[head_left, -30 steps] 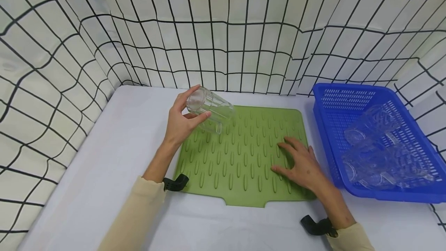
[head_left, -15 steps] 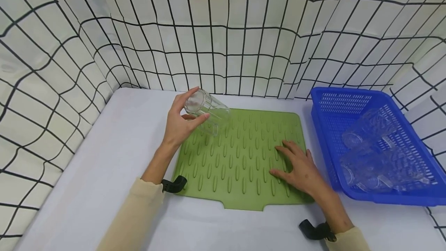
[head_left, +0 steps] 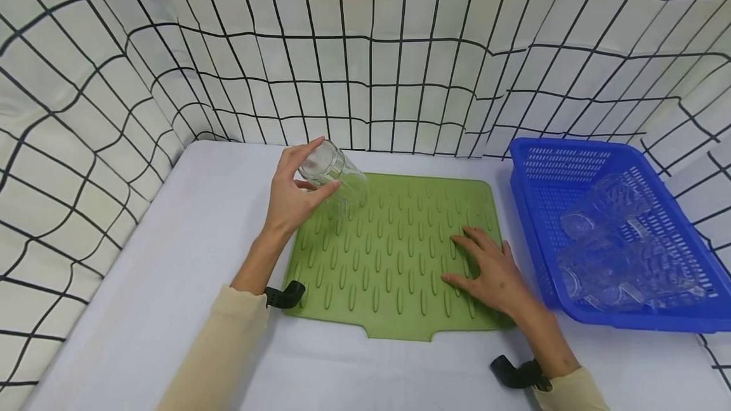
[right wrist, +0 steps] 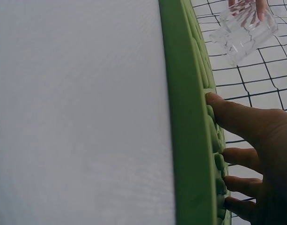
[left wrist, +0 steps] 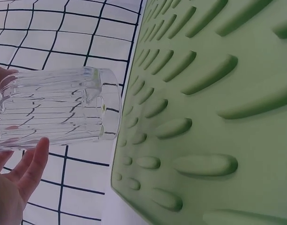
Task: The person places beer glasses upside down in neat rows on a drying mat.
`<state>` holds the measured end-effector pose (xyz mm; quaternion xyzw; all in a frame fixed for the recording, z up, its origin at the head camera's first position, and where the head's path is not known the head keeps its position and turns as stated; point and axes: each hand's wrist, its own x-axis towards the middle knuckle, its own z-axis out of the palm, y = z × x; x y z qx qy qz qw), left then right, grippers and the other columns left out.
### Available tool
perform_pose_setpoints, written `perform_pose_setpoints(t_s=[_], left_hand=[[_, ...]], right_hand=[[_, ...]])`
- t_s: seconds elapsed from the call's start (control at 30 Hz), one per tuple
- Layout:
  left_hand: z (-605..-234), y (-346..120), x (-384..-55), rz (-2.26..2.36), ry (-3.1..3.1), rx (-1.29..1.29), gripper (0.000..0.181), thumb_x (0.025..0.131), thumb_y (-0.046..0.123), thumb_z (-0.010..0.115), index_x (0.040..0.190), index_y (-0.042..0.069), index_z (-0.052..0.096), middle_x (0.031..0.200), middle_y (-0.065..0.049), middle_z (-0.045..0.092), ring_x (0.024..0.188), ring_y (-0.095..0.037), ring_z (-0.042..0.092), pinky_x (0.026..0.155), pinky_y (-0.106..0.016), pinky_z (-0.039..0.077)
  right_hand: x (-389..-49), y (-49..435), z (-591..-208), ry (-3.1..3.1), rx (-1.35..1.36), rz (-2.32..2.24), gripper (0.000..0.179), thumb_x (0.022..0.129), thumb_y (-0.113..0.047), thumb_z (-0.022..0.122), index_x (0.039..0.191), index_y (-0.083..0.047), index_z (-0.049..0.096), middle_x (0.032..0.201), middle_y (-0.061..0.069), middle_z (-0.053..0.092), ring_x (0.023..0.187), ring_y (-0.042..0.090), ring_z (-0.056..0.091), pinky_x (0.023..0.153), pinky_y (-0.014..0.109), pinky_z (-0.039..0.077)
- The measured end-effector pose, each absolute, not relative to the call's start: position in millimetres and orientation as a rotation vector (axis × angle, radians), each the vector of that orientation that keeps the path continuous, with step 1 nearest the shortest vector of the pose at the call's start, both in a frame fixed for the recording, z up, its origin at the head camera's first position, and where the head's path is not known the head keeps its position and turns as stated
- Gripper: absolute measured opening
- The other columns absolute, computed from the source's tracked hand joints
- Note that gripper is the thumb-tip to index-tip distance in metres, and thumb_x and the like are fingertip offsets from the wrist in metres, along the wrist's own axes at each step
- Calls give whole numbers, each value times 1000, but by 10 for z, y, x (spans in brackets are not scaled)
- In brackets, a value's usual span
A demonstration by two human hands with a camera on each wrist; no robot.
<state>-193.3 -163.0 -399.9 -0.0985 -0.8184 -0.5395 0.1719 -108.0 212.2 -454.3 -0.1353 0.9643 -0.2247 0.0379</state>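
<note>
1. The left hand is holding a clear glass near one round end — thumb and fingers are pinching it from opposite sides.
2. The glass is hanging tilted above the far left part of a green mat, its other end slanting down to the right; the right wrist view is showing a gap between the two.
3. The right hand is resting on the right side of the mat, its fingers and thumb spread apart and touching the ridged surface, gripping nothing.
4. The mat is lying flat on a white tabletop, its short tab facing the person.
5. A blue basket is standing just right of the mat — several more clear glasses are lying in it.
6. Behind, a white backdrop with black grid lines is enclosing the table.
7. Beige sleeves are covering both forearms.
</note>
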Motion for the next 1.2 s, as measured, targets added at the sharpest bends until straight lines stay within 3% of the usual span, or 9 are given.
perform_pose_setpoints(t_s=[0.23, 0.37, 0.6, 0.77, 1.2], left_hand=[[-4015, -1601, -1950, -1474, -2336, -259, 74, 82, 21, 86, 148, 37, 58, 150, -6, 50, 130, -24, 52, 99, -40, 44], [-4032, -1591, -1961, -1490, -2330, -253, 73, 82, 20, 86, 147, 39, 59, 149, -6, 50, 132, -25, 52, 107, -48, 44], [-4033, -1594, -1984, -1531, -2346, -230, 72, 82, 20, 86, 147, 35, 60, 149, -7, 47, 133, -27, 50, 103, -59, 50], [-4033, -1609, -2011, -1530, -2371, -243, 70, 82, 19, 86, 147, 32, 61, 148, -8, 48, 132, -26, 51, 95, -57, 53], [-4019, -1567, -2037, -1544, -2395, -278, 69, 83, 15, 84, 147, 30, 61, 150, -10, 46, 136, -30, 50, 101, -62, 52]], right_hand=[[-1089, 2132, -4546, 2953, -408, -691, 80, 87, -44, 83, 153, -14, 51, 167, 20, 36, 157, 46, 26, 123, 79, 9], [-1090, 2137, -4554, 2945, -402, -707, 80, 87, -44, 83, 153, -14, 51, 167, 19, 35, 158, 45, 25, 123, 79, 8], [-1090, 2138, -4568, 2948, -404, -709, 80, 87, -44, 83, 153, -14, 51, 167, 19, 35, 158, 46, 25, 123, 79, 8], [-1078, 2112, -4567, 2955, -400, -710, 80, 87, -44, 83, 153, -13, 51, 167, 20, 35, 157, 46, 25, 123, 79, 8], [-1086, 2127, -4563, 2980, -405, -689, 78, 88, -45, 82, 152, -14, 52, 166, 20, 37, 156, 46, 28, 122, 79, 11]])
